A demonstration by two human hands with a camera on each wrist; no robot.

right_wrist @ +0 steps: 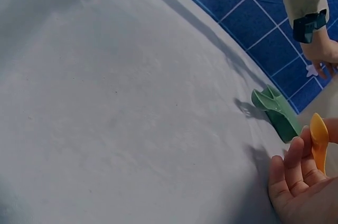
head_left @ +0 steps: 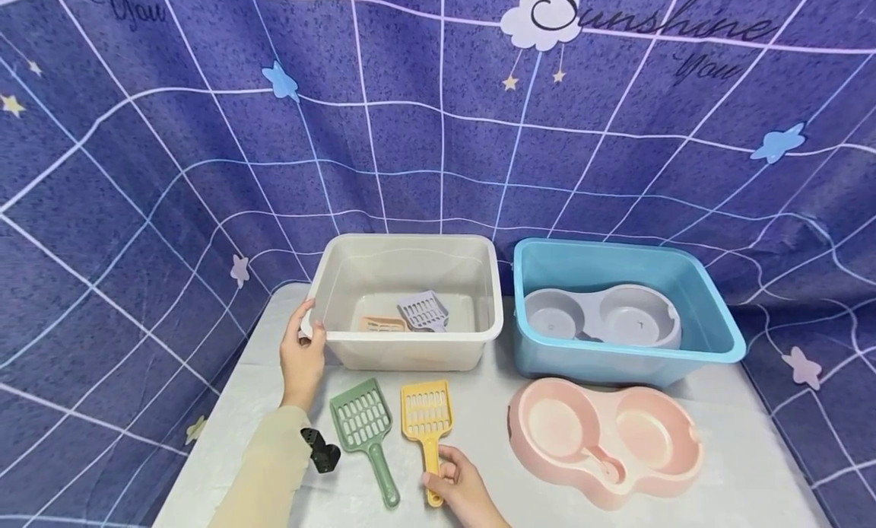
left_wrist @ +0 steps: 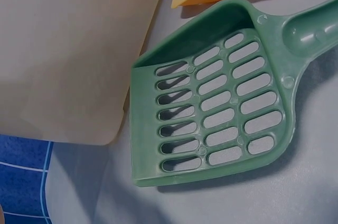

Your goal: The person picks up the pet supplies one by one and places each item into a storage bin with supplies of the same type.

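My left hand [head_left: 303, 357] holds the front left corner of a beige litter box [head_left: 411, 353], thumb at the front and fingers along the left rim. In the right hand [head_left: 461, 486] is the handle of a yellow litter scoop [head_left: 430, 429], pinched between thumb and fingers; its slotted head points toward the box. Between the two hands a green litter scoop [head_left: 366, 421] lies on the table, its head close to the box in the left wrist view. Inside the beige box are a lilac scoop [head_left: 426, 313] and an orange scoop [head_left: 383, 325].
To the right stands a blue litter box [head_left: 616, 361] with a grey double pet bowl [head_left: 595, 315] inside. A pink double pet bowl [head_left: 607, 437] sits before it on the white-covered table [head_left: 760, 467]. A purple patterned curtain [head_left: 438, 147] hangs behind.
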